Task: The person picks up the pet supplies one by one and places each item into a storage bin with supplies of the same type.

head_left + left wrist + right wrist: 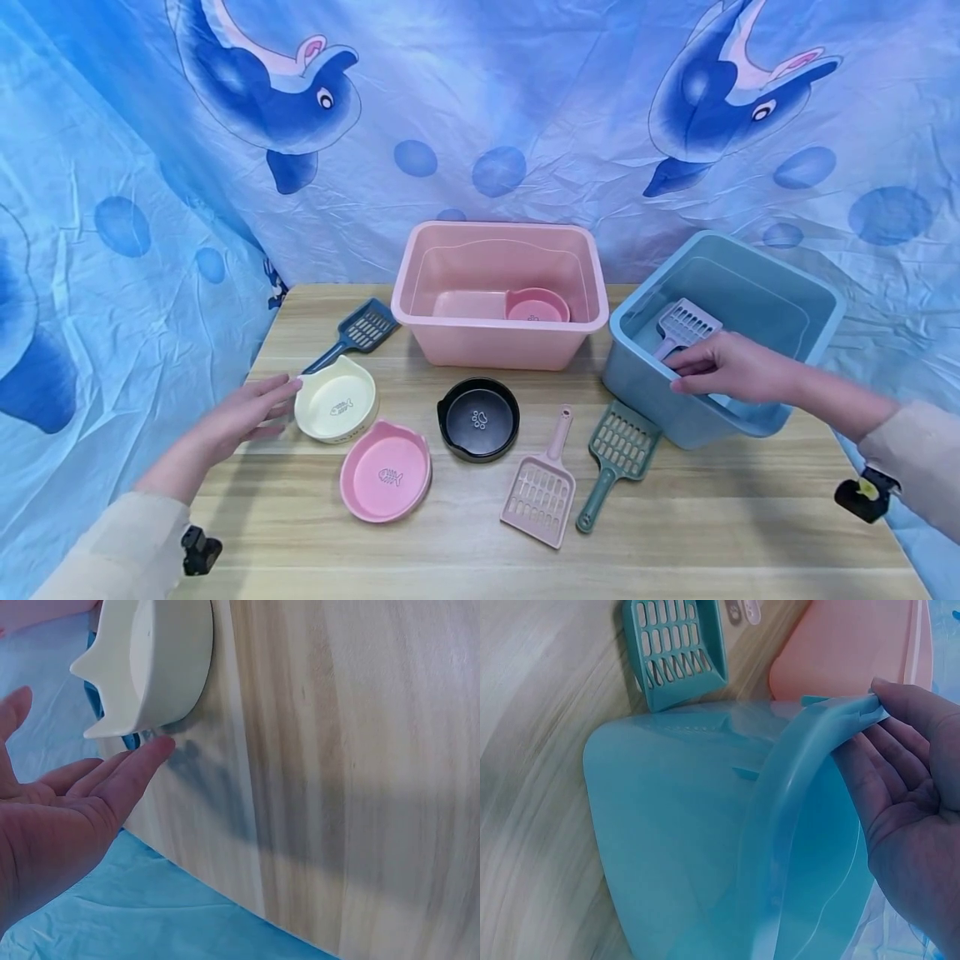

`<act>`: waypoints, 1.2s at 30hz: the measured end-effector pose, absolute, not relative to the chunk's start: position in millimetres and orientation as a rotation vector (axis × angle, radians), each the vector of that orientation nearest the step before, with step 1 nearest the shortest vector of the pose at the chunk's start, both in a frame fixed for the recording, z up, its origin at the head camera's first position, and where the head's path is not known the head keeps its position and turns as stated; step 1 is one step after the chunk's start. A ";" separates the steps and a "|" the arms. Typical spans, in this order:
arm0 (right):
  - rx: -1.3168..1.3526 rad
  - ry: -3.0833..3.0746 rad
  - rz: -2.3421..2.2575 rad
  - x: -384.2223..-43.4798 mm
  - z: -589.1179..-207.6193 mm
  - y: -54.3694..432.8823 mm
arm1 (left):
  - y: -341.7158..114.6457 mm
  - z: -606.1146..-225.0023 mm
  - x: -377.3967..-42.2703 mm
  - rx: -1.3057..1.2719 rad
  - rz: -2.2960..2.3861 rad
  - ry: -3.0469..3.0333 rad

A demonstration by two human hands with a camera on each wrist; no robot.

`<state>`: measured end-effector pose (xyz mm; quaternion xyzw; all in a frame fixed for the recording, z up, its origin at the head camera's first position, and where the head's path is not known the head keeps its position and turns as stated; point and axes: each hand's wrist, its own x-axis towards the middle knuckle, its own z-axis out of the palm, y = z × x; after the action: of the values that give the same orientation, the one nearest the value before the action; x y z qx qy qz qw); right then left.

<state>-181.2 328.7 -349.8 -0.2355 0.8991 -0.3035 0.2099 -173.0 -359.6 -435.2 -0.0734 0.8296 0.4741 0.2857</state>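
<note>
My left hand (251, 410) reaches toward the cream cat-eared bowl (335, 400), its fingers extended with nothing in them. In the left wrist view those fingertips lie right beside the wall of the bowl (176, 667). With the right hand (738, 367) I grip the front rim of the blue litter box (780, 292), thumb at the rim and fingers on the inner side, as the right wrist view shows. A lavender litter scoop (688, 321) is inside that box, its handle running down near my fingers; the handle's end is hidden.
A pink litter box (495, 346) holds a small pink bowl (537, 305). A dark blue scoop (365, 327) lies behind the cream bowl. Nearer are a pink bowl (386, 472), a black bowl (478, 418), a pale pink scoop (542, 492) and a green scoop (621, 450) beside the blue box.
</note>
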 end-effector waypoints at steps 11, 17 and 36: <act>-0.659 2.536 -0.863 -177.6 -351.6 328.2 | -353.1 -444.3 -170.0 -0.296 1.416 2.113; -0.705 2.602 -0.858 -173.9 -354.0 327.8 | -353.8 -448.8 -168.9 -0.350 1.466 2.068; -1.219 3.395 -0.432 -118.5 -387.4 333.7 | -355.4 -461.4 -171.2 -0.419 1.494 2.066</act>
<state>-118.5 333.7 -387.4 -0.3254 0.9064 -0.1153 -0.2434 -171.2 -355.4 -461.4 -0.1559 0.7687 0.5558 0.2754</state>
